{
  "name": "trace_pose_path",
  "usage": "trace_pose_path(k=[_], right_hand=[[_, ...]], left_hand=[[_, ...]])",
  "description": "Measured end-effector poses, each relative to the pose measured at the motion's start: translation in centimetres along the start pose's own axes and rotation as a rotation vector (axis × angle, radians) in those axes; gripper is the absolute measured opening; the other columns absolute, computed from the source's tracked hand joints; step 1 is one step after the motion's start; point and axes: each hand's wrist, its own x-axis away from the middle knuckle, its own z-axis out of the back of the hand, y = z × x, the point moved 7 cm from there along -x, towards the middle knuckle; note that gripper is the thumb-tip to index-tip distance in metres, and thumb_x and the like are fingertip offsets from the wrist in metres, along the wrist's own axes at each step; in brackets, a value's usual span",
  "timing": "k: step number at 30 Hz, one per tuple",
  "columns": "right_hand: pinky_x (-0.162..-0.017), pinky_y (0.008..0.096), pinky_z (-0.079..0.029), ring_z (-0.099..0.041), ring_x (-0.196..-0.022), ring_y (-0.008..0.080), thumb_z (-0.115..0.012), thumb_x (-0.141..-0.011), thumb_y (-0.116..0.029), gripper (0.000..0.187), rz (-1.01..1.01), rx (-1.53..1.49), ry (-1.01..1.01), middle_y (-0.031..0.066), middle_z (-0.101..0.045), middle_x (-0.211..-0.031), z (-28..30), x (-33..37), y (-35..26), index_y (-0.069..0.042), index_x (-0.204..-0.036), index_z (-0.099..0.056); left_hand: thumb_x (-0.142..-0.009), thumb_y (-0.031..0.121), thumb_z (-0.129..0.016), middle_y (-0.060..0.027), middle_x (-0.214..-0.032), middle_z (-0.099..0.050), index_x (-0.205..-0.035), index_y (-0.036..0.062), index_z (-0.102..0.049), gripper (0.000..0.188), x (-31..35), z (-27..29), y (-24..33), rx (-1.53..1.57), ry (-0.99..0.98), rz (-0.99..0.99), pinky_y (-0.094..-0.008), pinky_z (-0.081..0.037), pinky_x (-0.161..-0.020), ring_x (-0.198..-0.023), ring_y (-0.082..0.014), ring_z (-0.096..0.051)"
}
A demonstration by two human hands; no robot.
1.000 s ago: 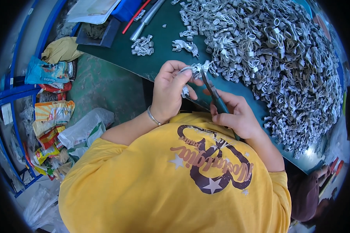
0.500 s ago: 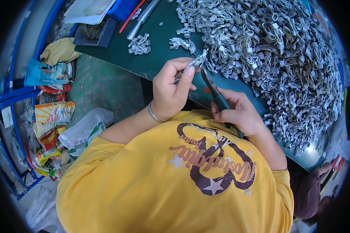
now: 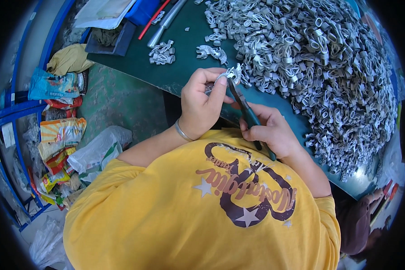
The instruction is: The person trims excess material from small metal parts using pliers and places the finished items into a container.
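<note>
In front of my chest, my left hand (image 3: 202,101) pinches a small silvery metal casting (image 3: 233,72) between thumb and fingers. My right hand (image 3: 274,130) is wrapped round the dark green handles of a pair of pliers (image 3: 252,116). The jaws of the pliers reach up to the casting and appear to touch it; whether they grip it I cannot tell. Just beyond my hands another metal casting (image 3: 211,53) lies on the green table (image 3: 175,74). To its left sits a small cluster of metal parts (image 3: 162,53).
A huge heap of looped metal parts (image 3: 319,67) covers the table's right side. At the far left of the table lie a metal rod with a flared end (image 3: 166,22), a red stick (image 3: 153,20) and a grey bin (image 3: 110,40). Plastic bags (image 3: 101,148) and a blue rack (image 3: 18,110) stand left.
The casting has turned in my left fingers, and the pliers' jaws have shifted slightly left and lower against it. My right hand has moved a little left with them.
</note>
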Motion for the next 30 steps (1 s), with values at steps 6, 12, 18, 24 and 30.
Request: trace_pose_path(k=[6,12,18,24,30], right_hand=[[-0.059,0.0163,-0.037,-0.046,-0.064,0.0033,-0.055,-0.071,0.006,0.055,0.074,-0.038,0.011,-0.0034,-0.05,-0.074,-0.2,-0.4,0.4,-0.003,-0.124,-0.05],[-0.06,0.0165,-0.038,-0.046,-0.066,0.0036,-0.055,-0.077,0.005,0.053,0.204,0.167,0.068,-0.0027,-0.052,-0.08,0.1,-0.7,0.6,-0.004,-0.128,-0.046],[-0.062,0.0197,-0.04,-0.048,-0.07,0.0062,-0.059,-0.082,-0.003,0.035,0.498,0.462,0.192,-0.002,-0.052,-0.08,-0.4,-0.4,-1.2,-0.001,-0.116,-0.051],[-0.059,0.0198,-0.038,-0.045,-0.064,0.0062,-0.058,-0.084,-0.005,0.013,0.336,0.394,0.053,-0.0028,-0.051,-0.073,-0.4,-0.3,-0.3,0.001,-0.094,-0.053],[-0.058,0.0177,-0.035,-0.043,-0.063,0.0032,-0.061,-0.082,-0.004,0.013,0.162,-0.06,-0.139,-0.0033,-0.05,-0.073,-0.5,-0.4,1.8,-0.001,-0.092,-0.054]], left_hand=[[-0.091,0.008,-0.048,-0.0128,-0.097,-0.056,-0.093,-0.0024,-0.046,0.01,0.4,-0.1,-0.3,-0.044,-0.053,0.054,-0.0203,-0.052,-0.058,-0.074,-0.0119,-0.061],[-0.092,0.008,-0.047,-0.0094,-0.09,-0.056,-0.09,0.0006,-0.044,0.009,0.5,-0.3,0.5,-0.137,-0.098,-0.07,-0.017,-0.043,-0.051,-0.062,-0.0062,-0.054],[-0.093,0.009,-0.045,-0.0096,-0.089,-0.055,-0.09,0.0017,-0.039,0.01,0.8,-0.3,0.8,-0.218,-0.091,-0.19,-0.0171,-0.042,-0.05,-0.061,-0.005,-0.052],[-0.094,0.01,-0.043,-0.0119,-0.094,-0.054,-0.092,0.0017,-0.037,0.01,1.1,-0.5,1.7,-0.203,-0.152,-0.232,-0.0174,-0.042,-0.051,-0.062,-0.005,-0.051],[-0.093,0.011,-0.045,-0.0138,-0.092,-0.057,-0.09,0.001,-0.039,0.012,1.3,-0.9,2.1,-0.076,-0.157,-0.23,-0.0199,-0.044,-0.05,-0.06,-0.0076,-0.054]])
